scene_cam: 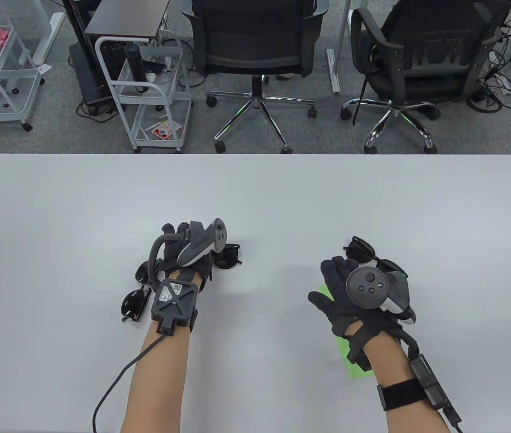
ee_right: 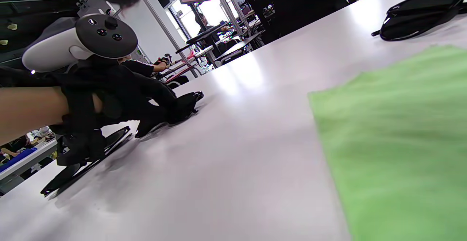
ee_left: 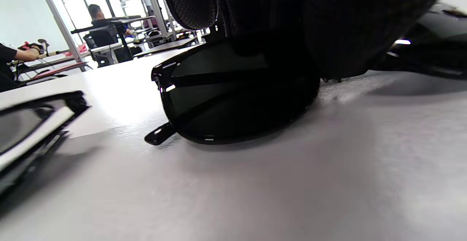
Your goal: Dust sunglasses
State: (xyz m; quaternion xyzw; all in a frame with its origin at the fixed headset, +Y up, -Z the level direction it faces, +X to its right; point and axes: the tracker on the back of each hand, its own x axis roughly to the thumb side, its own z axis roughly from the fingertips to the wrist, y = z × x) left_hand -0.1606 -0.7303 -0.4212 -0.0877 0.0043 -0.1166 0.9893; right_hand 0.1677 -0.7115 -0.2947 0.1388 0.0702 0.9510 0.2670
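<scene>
Table view showed the left hand (scene_cam: 188,257) gripping light, scratch-prone sunglasses (scene_cam: 228,256) on the worktop (scene_cam: 255,194), best held by the frame; the right hand (scene_cam: 350,293) lay open over a green cloth (scene_cam: 355,365).

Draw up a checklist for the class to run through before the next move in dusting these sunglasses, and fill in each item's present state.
1. Cloth within reach: ok. The green cloth lies flat on the table under the right hand.
2. Cloth in a grip: not ok. The right hand's fingers are straight, not curled round it.
3. Glasses steadied: ok. The left hand lies over a pair of sunglasses.
4. Firm grip on that pair: cannot tell. The fingers hide the top of the frame.
5. Other glasses out of the way: ok. A second pair lies beside the left wrist and a third pair beyond the right fingertips.
</scene>
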